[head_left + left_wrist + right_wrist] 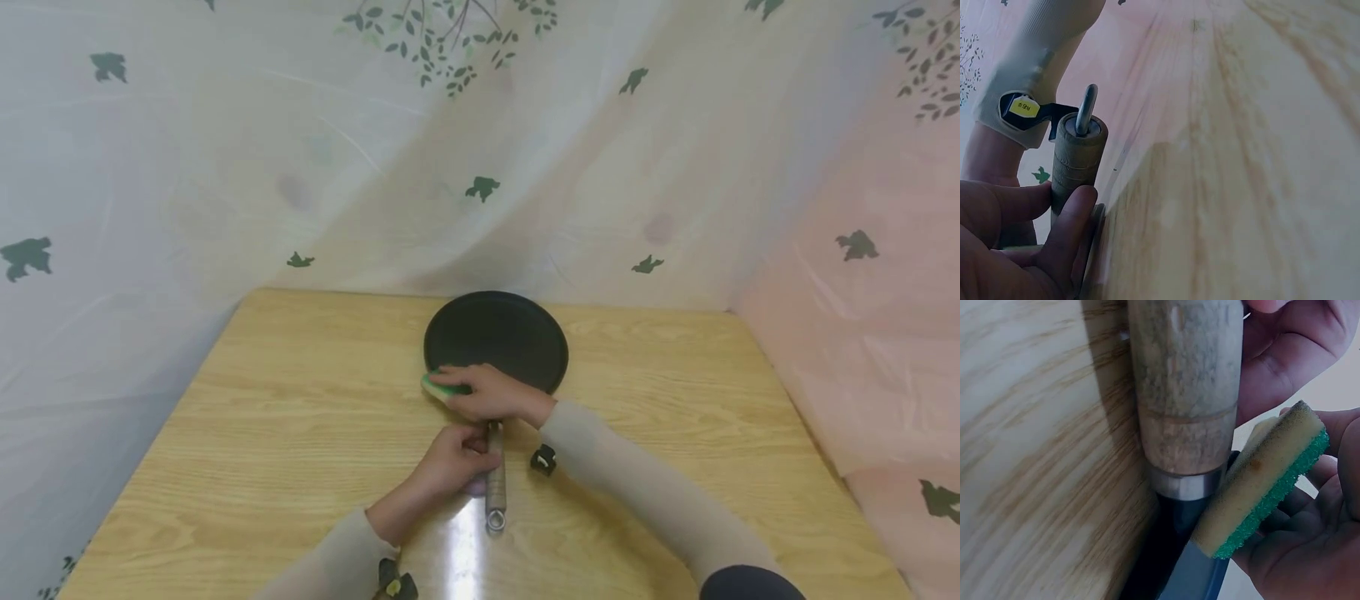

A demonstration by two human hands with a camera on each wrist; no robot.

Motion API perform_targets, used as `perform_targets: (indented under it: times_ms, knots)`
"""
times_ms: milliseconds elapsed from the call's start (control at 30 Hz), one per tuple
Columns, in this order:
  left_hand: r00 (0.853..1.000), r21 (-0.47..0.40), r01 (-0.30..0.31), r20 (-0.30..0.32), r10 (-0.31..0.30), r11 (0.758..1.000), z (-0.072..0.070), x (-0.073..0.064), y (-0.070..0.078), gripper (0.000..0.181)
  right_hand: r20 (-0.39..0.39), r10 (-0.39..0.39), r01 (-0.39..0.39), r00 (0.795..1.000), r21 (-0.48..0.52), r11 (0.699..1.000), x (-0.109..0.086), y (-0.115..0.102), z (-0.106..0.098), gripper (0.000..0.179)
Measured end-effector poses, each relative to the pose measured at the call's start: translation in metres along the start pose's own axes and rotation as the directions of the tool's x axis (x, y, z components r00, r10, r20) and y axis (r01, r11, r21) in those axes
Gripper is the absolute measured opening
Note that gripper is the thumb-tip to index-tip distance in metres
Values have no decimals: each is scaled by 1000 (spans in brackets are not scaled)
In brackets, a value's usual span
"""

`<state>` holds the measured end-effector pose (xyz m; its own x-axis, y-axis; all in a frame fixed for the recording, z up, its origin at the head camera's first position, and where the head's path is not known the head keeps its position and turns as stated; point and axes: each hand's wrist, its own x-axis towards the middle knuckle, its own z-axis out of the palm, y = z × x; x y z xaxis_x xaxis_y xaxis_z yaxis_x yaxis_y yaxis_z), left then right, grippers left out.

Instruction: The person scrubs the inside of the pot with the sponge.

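A round black frying pan [498,333] lies on the table, its wooden handle [496,487] toward me with a metal hanging ring at the end. My left hand [450,458] grips that handle between thumb and fingers, seen close up in the left wrist view [1041,231]. Over the near rim of the pan, my right hand [491,392] holds a sponge [437,390]. The right wrist view shows its yellow foam and green scouring layer [1272,500], angled beside the handle's metal collar [1185,482]. The right palm covers where the handle joins the pan.
The wood-grain table [300,417] reaches back to a pale hanging sheet [375,208] with bird and leaf prints. A pinkish sheet [885,350] hangs along the right side. Dark wrist-camera mounts [543,459] sit at both wrists.
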<state>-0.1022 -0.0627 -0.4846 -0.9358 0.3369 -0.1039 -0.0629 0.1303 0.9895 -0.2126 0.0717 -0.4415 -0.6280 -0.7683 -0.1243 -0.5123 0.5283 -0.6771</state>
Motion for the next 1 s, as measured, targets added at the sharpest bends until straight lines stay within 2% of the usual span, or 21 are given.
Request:
perform_targets:
  times_ms: [233,367,567,700,1000]
  knots:
    - [1000,-36,27,7,-27,999,0,-2,2,38,-15,2,-3,1000,-21,1000,14,-4,0,54]
    - [1000,-35,21,7,-20,999,1,-1,2,39,-15,36,-37,999,-21,999,23,-5,-2,54]
    - [999,-76,49,23,-47,996,1,-1,2,37,-18,90,-91,996,-41,995,37,-5,-3,54]
    - [999,-62,37,24,-36,997,-1,-2,2,33,-23,125,-126,992,-53,991,43,-7,-4,54]
    - [998,-82,65,33,-62,995,-1,-2,4,42,-39,156,-159,987,-81,984,58,-6,-9,55]
